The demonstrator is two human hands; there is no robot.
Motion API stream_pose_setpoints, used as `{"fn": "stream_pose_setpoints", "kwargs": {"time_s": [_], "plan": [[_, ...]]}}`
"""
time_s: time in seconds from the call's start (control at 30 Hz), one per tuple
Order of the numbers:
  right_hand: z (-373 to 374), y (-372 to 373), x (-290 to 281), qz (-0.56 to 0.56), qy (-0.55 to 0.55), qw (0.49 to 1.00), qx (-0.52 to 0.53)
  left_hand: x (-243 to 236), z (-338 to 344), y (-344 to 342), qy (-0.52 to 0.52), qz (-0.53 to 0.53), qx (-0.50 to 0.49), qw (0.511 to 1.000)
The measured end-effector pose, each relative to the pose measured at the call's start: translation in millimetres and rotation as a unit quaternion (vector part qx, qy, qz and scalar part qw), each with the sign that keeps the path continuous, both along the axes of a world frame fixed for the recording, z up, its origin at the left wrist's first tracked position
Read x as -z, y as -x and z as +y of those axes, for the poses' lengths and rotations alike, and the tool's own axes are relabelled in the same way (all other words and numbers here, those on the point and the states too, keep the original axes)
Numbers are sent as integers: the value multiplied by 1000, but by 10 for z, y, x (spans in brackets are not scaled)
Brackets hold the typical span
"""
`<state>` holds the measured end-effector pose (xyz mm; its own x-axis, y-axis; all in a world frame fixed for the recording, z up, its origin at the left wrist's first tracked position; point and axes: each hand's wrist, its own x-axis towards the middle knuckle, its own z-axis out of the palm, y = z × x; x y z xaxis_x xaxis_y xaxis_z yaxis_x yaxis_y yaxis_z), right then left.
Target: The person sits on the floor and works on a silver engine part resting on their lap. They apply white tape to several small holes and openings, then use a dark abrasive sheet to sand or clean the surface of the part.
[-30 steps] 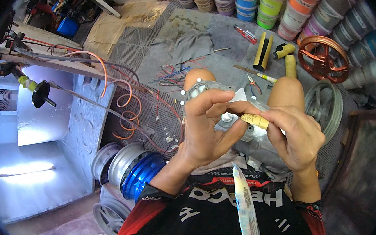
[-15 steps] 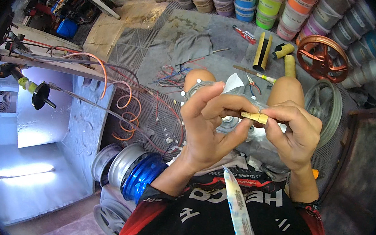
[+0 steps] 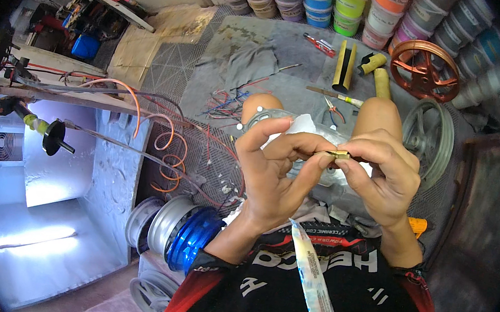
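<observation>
My left hand [image 3: 280, 183] and my right hand [image 3: 383, 175] meet above my lap. Between the thumb and finger of each is a small strip of yellow tape [image 3: 339, 155], seen nearly edge-on. The left index finger stays raised, apart from the strip. Below my hands, partly hidden by them, a grey metal casting [image 3: 261, 117] with white round plugs lies across my legs. A torn white scrap [image 3: 305, 124] sits on it.
Beyond my knees lie pliers [image 3: 334, 111], a knife [image 3: 334, 96], yellow tape rolls [image 3: 382, 83] and cut wires [image 3: 231, 103]. A copper-coloured wheel [image 3: 425, 70] and a grey wheel [image 3: 432, 143] stand right. Left are a blue rim [image 3: 190, 240] and an orange coiled hose [image 3: 170, 139].
The tape strip has turned from showing its flat face to nearly edge-on. My fingertips have come closer together around it, and the right hand has shifted slightly left.
</observation>
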<state>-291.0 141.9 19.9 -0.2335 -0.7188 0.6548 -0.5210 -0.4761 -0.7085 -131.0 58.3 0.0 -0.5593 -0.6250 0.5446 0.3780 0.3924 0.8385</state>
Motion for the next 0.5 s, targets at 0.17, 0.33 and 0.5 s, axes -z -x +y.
{"fn": "stream_pose_setpoints", "kwargs": {"time_s": [0.17, 0.33, 0.5], "plan": [[41, -55, 11, -47, -15, 999, 3, 0, 32, 35, -2, 12, -7, 1000], [29, -96, -25, -108, -35, 994, -7, 23, 75, 79, 11, 36, -58, 998], [25, -127, 7, -171, -18, 985, -21, 65, 152, 119, 41, 37, -115, 992]]}}
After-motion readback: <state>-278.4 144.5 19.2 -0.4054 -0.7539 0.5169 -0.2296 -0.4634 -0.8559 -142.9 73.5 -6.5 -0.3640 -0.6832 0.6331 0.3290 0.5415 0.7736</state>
